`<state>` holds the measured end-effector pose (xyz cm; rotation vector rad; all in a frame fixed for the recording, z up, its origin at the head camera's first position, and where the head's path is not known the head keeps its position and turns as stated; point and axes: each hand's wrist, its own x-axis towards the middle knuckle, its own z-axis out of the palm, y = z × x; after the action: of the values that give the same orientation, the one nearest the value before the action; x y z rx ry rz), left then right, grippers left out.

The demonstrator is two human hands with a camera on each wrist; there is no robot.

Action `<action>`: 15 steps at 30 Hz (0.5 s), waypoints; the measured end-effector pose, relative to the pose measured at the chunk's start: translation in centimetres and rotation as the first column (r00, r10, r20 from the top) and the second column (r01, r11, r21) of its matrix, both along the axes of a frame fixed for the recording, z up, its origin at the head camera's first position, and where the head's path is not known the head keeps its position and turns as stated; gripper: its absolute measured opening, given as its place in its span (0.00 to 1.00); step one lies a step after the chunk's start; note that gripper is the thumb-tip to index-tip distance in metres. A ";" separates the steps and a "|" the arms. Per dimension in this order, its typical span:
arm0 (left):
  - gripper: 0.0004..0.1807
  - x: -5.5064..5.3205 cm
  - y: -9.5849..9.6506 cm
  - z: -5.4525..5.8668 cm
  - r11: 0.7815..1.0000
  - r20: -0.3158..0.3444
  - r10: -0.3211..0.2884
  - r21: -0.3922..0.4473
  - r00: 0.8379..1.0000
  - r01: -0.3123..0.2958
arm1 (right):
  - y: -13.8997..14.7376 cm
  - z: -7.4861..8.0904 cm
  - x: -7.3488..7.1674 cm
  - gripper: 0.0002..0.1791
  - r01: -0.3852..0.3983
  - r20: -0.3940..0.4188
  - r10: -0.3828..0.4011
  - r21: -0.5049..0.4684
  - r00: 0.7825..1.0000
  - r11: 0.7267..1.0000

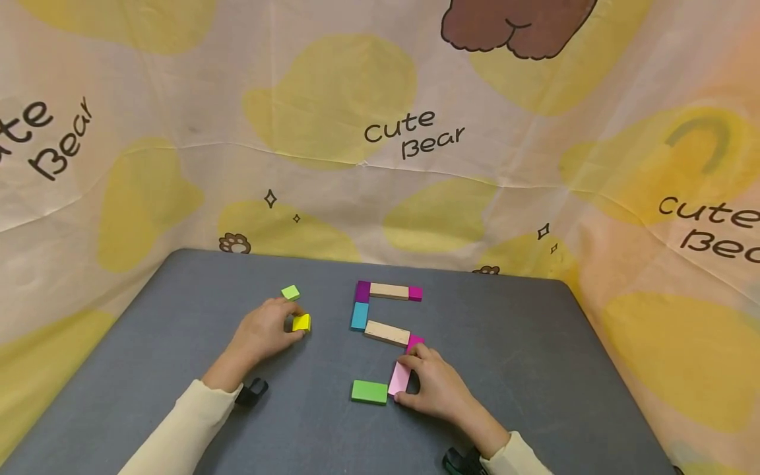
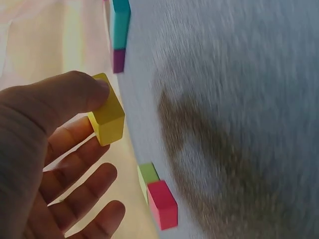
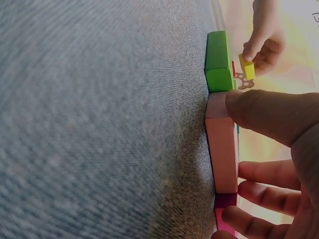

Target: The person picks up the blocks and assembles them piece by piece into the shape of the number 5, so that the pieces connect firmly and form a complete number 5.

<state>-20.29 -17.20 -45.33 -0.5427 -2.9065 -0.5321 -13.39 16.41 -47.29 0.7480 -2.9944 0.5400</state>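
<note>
My left hand (image 1: 265, 333) pinches a yellow block (image 1: 301, 322) between thumb and fingers; the left wrist view shows it raised over the table. At the right, my right hand (image 1: 436, 386) holds a pink block (image 1: 400, 379) lying on the table, thumb at its near end and fingers toward its far end. A green block (image 1: 369, 392) lies at the pink block's near end, and a magenta block (image 1: 415, 341) at its far end, partly covered by fingers. From there a plain wooden block (image 1: 387, 332) runs left to a blue block (image 1: 359, 316).
Beyond the blue block, a purple block (image 1: 362, 291), another wooden block (image 1: 388, 291) and a second magenta block (image 1: 415, 293) continue the angular line. Behind my left hand lies a light green block (image 1: 290, 292), with a red block (image 2: 163, 204) beside it. Printed cloth (image 1: 332, 218) surrounds the grey table (image 1: 522, 369).
</note>
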 end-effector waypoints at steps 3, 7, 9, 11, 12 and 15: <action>0.16 0.5 0.6 0.0 0.999 0.000 -0.030 0.018 1.000 0.030 | 0.0 -0.1 0.0 0.31 -0.002 -0.012 0.002 -0.004 1.000 1.000; 0.15 1.1 1.4 -0.1 0.997 0.002 -0.068 0.039 0.998 0.067 | 0.0 -0.1 0.0 0.30 -0.003 -0.015 0.003 -0.009 1.000 1.000; 0.15 1.5 1.8 -0.3 0.996 0.001 -0.081 0.039 0.997 0.081 | 0.0 -0.1 0.0 0.30 -0.006 -0.017 0.006 -0.011 1.000 1.000; 0.15 1.9 2.1 -0.5 0.995 0.000 -0.093 0.034 0.996 0.093 | 0.0 -0.1 0.0 0.30 -0.007 -0.017 0.007 -0.011 1.000 1.000; 0.15 2.1 2.3 -0.6 0.994 0.002 -0.099 0.035 0.995 0.099 | 0.0 0.0 0.1 0.30 -0.005 -0.014 0.005 -0.009 1.000 1.000; 0.16 2.7 2.9 -0.9 0.994 0.017 -0.105 0.030 0.994 0.105 | 0.0 0.0 0.1 0.31 -0.001 -0.010 0.001 -0.006 1.000 1.000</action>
<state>-17.61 -14.26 -46.23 -0.6931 -2.8955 -0.5948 -13.31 16.43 -47.31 0.7496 -2.9825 0.5430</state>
